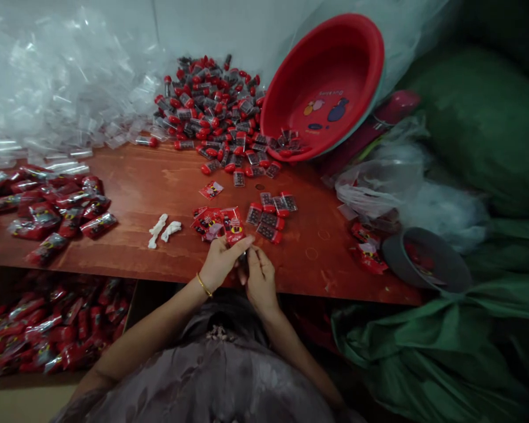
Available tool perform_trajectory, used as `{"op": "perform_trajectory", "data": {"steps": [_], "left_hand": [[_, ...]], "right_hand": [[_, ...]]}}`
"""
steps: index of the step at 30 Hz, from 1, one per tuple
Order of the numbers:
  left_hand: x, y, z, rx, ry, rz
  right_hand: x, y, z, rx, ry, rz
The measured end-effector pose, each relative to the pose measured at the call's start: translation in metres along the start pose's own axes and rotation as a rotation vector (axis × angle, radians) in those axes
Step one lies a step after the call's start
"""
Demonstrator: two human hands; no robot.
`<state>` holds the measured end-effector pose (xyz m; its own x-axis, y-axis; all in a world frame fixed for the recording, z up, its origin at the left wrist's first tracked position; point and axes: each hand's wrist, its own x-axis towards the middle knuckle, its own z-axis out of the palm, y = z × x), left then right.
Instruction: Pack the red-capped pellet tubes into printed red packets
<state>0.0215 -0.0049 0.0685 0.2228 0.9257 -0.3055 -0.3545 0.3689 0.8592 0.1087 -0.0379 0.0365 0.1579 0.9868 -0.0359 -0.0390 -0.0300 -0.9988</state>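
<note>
Both of my hands meet at the table's front edge. My left hand (220,263) is closed, its thumb and fingers pinching a red printed packet (233,224) that stands up beyond them. Close against it, my right hand (262,279) has its fingers curled in; a small dark thing shows between the hands, mostly hidden. Just beyond my left hand lie more red printed packets (206,223). Several small clear bottles with dark contents and red caps (271,221) lie right of them. A single red packet (211,189) rests farther back.
A heap of red-capped bottles (211,100) lies at the back, beside a tilted red basin (321,88). Clear plastic sleeves (62,76) pile up at left, above wrapped red pieces (57,205). White crumpled bits (158,230), a grey tape-like ring (427,261) and a box of wrapped pieces (57,323) surround me.
</note>
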Motion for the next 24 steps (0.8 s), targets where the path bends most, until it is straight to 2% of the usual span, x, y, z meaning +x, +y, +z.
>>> {"op": "perform_trajectory", "data": {"steps": [2, 5, 13, 16, 19, 24], "left_hand": [[0.001, 0.000, -0.003, -0.029, 0.059, 0.081], [0.003, -0.003, -0.009, -0.138, 0.115, 0.157], [-0.001, -0.010, -0.011, -0.167, 0.079, 0.071], [0.000, -0.009, -0.010, -0.144, 0.093, 0.129], [0.005, -0.009, -0.014, 0.003, 0.059, 0.251], [0.016, -0.020, -0.027, 0.504, -0.028, 0.443]], "right_hand": [[0.001, 0.000, 0.000, 0.015, -0.013, -0.002], [0.001, 0.000, -0.002, -0.083, 0.012, -0.055], [0.006, 0.000, -0.001, -0.343, 0.145, -0.316], [0.008, 0.003, 0.002, -0.275, 0.097, -0.292], [0.011, 0.012, -0.006, -0.240, 0.059, -0.263], [0.028, 0.028, -0.038, -0.437, -0.016, -0.402]]}}
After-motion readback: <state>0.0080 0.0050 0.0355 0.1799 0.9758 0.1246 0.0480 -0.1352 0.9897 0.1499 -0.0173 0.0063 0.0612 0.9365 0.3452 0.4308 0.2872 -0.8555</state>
